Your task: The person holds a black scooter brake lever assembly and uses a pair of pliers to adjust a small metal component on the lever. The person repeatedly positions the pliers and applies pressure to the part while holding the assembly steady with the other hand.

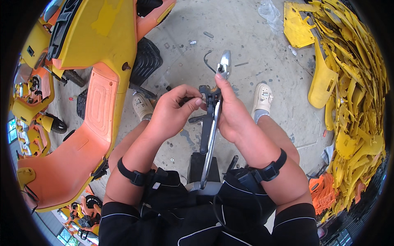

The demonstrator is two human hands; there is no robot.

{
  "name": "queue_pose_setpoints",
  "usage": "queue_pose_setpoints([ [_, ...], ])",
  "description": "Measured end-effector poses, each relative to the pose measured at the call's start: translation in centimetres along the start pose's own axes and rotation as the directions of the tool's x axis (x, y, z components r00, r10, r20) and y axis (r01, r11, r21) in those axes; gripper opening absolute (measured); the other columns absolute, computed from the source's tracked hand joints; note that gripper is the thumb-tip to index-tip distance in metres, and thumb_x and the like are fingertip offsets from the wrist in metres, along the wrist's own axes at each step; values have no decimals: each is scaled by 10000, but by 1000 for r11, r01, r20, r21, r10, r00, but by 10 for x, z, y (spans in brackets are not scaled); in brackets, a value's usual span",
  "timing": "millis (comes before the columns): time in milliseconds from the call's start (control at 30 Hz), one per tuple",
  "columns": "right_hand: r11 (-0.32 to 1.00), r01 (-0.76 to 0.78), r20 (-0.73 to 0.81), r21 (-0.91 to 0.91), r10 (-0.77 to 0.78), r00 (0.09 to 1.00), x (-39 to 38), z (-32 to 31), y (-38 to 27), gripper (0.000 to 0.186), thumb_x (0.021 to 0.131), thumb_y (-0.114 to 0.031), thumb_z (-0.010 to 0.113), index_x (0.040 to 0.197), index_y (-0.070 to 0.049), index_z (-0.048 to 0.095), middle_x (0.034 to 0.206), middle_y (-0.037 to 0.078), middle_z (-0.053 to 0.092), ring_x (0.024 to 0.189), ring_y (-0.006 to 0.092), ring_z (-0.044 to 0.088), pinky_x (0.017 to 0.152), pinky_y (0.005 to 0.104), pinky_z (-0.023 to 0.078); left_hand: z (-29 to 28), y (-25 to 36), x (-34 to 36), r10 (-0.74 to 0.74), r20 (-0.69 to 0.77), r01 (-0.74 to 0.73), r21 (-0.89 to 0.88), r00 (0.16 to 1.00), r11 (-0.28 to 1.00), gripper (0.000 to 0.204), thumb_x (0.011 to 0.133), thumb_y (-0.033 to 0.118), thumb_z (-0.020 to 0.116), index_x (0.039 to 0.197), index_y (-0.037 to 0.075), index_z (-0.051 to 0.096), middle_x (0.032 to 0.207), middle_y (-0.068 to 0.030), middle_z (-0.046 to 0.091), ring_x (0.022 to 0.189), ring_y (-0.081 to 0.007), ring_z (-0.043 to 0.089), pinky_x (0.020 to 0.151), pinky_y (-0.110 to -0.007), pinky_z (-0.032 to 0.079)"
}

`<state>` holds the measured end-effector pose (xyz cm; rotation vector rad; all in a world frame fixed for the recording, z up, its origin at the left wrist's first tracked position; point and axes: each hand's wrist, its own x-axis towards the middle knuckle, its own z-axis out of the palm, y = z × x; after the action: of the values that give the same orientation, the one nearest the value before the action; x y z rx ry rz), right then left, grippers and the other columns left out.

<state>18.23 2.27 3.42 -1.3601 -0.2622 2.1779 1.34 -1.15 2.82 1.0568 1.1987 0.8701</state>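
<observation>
The right hand [232, 112] grasps a long silver bar [211, 143], and the left hand [166, 112] pinches beside the black lever [206, 133] between the hands; whether its fingertips hold anything I cannot tell. Outward of each hand, a pale clog [262, 100] bears badges [265, 94] too small to read.

Looking like a vehicle workshop: showing a stained concrete floor [246, 67] strewn with small scraps [208, 35]. Heaping yellow plastic panels [357, 115] thickly along the floor's right edge, with orange pieces [322, 190] near the lower right corner. Standing a large yellow-and-orange vehicle body [96, 41] along the left edge, and crowding more small vehicles [25, 108] with black tyres beyond it, toward the upper and lower left corners.
</observation>
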Motion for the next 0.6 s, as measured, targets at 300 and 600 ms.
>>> queue_pose_setpoints([
  [300, 1000, -7, -30, -4, 7, 1000, 5, 1, 2, 536, 902, -629, 595, 1039, -112, 575, 901, 9, 599, 840, 130, 597, 633, 293, 431, -1, 3, 1, -78, -4, 78, -4, 997, 997, 230, 977, 27, 580, 1186, -18, 492, 961, -98, 651, 933, -147, 656, 808, -282, 513],
  [600, 1000, -18, 29, -18, 18, 999, 16, -8, 10, 528, 920, -603, 589, 1024, -85, 594, 806, -9, 594, 744, 77, 572, 502, 241, 353, 1, 6, 2, -76, 75, 69, 90, 994, 994, 355, 983, 35, 547, 1326, 3, 465, 989, -47, 607, 957, -125, 619, 831, -267, 473],
])
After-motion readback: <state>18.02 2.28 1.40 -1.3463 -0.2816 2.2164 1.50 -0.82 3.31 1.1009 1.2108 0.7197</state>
